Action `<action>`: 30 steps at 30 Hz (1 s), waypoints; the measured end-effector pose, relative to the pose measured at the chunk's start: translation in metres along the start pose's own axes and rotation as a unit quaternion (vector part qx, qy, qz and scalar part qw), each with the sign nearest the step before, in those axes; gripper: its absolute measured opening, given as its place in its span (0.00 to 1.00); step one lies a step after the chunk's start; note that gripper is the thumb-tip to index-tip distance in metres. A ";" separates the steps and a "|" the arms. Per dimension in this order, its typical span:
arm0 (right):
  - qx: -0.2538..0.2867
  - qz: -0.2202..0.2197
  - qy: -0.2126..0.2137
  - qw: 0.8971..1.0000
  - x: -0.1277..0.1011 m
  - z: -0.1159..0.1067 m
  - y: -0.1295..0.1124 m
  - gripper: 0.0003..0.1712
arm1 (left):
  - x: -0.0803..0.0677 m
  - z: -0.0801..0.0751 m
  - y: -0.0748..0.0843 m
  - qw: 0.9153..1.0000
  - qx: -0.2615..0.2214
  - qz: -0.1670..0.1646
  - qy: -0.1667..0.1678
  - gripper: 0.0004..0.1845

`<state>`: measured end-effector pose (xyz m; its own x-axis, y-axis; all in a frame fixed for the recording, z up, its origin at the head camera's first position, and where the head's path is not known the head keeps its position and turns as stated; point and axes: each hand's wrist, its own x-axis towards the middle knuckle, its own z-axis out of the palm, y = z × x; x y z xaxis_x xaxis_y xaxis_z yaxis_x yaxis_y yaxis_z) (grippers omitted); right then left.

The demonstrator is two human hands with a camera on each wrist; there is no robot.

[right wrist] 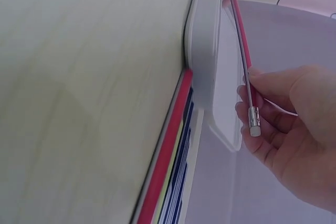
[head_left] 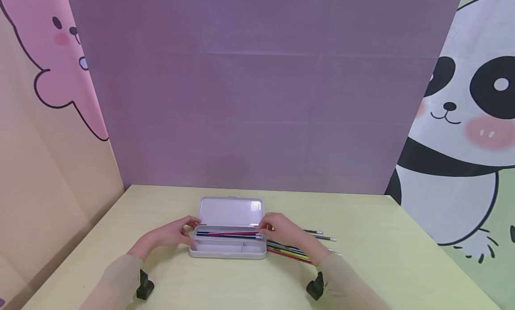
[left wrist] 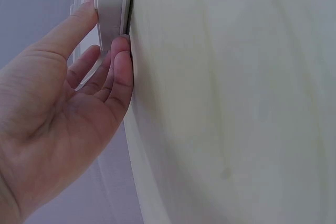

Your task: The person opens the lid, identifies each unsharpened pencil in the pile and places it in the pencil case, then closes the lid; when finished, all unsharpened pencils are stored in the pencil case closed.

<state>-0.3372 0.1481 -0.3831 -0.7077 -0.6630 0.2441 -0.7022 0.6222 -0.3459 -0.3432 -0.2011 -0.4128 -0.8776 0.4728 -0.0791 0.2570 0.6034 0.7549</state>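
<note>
An open pale pencil case [head_left: 217, 247] lies on the table with its lid [head_left: 229, 211] tipped back. My left hand [head_left: 172, 233] grips the case's left end; in the left wrist view the thumb is at the upper rim and the other fingers curl against the end wall. Between thumb and fingers, my right hand [head_left: 282, 228] pinches a red pencil [right wrist: 242, 30] near its white eraser [right wrist: 255, 130]. That pencil is held over the rear compartment, where dark pencils [head_left: 241, 236] lie. The front part has a divider towards the right.
Several pencils [head_left: 287, 252], red, yellow-green and dark striped, lie in a bunch on the table [head_left: 193, 283] right of the case, partly hidden under my right forearm. A purple backdrop [head_left: 257, 100] rises at the table's far edge.
</note>
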 end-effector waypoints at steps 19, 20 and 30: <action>0.013 0.026 -0.041 0.999 0.025 0.021 -0.012 0.03 | 0.000 0.001 -0.001 1.000 -0.007 -0.006 0.001 0.37; 0.013 0.029 -0.045 0.998 0.026 0.022 -0.013 0.03 | 0.000 0.001 -0.001 1.000 -0.007 -0.005 0.001 0.37; 0.029 0.042 -0.056 0.997 0.032 0.029 -0.013 0.03 | 0.003 0.001 -0.003 1.000 -0.005 -0.015 0.009 0.37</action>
<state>-0.3485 0.1063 -0.3969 -0.7490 -0.6534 0.1096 -0.6322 0.6553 -0.4134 -0.3462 -0.2013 -0.4158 -0.8916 0.4437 -0.0900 0.2275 0.6110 0.7583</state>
